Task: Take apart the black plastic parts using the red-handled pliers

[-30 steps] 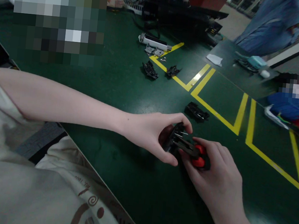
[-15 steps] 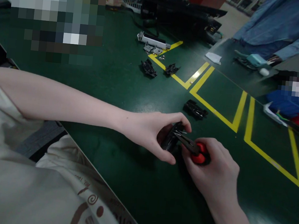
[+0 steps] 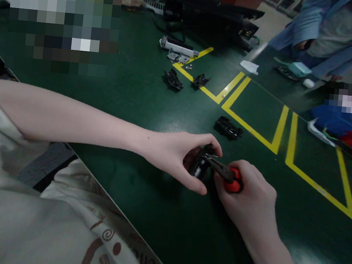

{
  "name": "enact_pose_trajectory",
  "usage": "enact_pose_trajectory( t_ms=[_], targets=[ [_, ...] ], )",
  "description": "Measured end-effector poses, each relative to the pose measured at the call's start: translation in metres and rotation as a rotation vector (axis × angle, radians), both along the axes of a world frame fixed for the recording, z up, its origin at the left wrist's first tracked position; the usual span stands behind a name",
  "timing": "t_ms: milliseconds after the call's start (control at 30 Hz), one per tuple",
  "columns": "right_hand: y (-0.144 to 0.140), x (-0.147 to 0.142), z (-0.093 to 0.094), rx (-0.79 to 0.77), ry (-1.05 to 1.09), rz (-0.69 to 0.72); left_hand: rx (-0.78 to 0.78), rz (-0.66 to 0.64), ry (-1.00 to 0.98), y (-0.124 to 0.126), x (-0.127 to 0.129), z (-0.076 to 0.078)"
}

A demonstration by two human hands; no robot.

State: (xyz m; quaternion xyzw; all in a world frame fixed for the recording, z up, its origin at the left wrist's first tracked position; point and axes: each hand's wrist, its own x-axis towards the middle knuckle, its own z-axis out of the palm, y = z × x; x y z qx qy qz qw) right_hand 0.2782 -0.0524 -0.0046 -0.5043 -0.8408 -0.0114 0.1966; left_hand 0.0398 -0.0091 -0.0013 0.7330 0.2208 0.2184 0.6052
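Note:
My left hand [image 3: 173, 156] grips a small black plastic part [image 3: 200, 166] with thin metal pins, holding it just above the green table [image 3: 129, 102]. My right hand [image 3: 250, 201] is closed around red-handled pliers [image 3: 229, 179], whose dark jaws reach left into the black part. The two hands touch around the part, and my fingers hide most of it.
Another black part [image 3: 228, 128] lies just beyond my hands, two more [image 3: 173, 80] by the yellow tape lines [image 3: 275, 137]. A white bar-shaped device [image 3: 178, 46] and black equipment [image 3: 212, 15] sit farther back. A person in blue [image 3: 325, 30] stands at the far right.
The plier jaws have closed in and pushed further into the black part. My hands have shifted slightly up and left; the person at the far right has moved into fuller view.

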Motion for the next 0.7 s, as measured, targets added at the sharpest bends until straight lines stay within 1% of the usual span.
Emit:
enact_pose_trajectory(
  t_ms=[100,333,467,700],
  targets=[
    [-0.0006,0.0001,-0.002,0.026,-0.009,-0.003,-0.033,0.016,-0.012,-0.0006,0.0005,0.0013],
    [-0.0031,0.0001,-0.0025,0.073,-0.035,-0.003,-0.043,0.014,0.002,-0.0011,-0.0004,0.0034],
    [-0.0023,0.002,-0.0024,0.038,-0.021,0.0,-0.029,0.01,-0.021,-0.0011,-0.0002,0.0019],
    [-0.0007,0.0027,-0.0023,-0.028,0.021,-0.001,0.075,0.015,-0.019,0.0005,-0.0013,-0.004]
  ],
)
